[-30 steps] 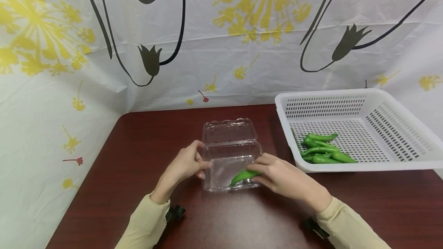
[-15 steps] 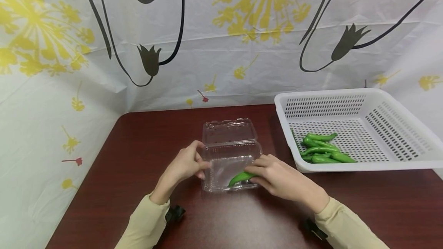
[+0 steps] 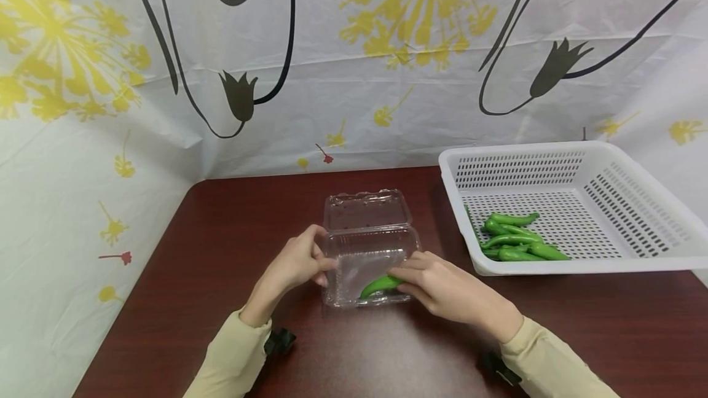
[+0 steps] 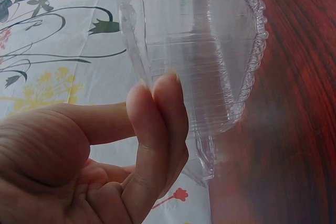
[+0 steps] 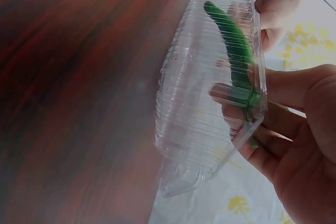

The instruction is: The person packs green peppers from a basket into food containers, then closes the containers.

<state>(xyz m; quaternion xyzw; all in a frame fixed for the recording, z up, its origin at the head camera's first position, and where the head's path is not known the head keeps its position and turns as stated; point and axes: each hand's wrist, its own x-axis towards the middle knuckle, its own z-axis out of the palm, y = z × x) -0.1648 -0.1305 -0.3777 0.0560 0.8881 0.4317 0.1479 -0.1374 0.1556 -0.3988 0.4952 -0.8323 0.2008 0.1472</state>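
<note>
An unlidded-side-up clear plastic clamshell box (image 3: 348,263) lies on the table, its lid (image 3: 367,210) folded back. My left hand (image 3: 300,260) pinches the box's left rim between thumb and fingers, as the left wrist view also shows. Inside the near right part of the box, my right hand (image 3: 442,284) holds a green chili pepper (image 3: 377,286) by its stem end. Through the clear wall in the right wrist view, the pepper (image 5: 233,45) hangs between thumb and fingers, its tip toward the left side of the box.
To the right, a white perforated plastic basket (image 3: 619,214) holds several green peppers (image 3: 514,238) near its left side. The dark red table (image 3: 249,214) meets a white patterned sheet (image 3: 354,128) at the back and sides.
My right hand has shifted slightly left and toward me, carrying the pepper lower toward the box's near side. The left hand keeps its hold, and the box stays in place.
</note>
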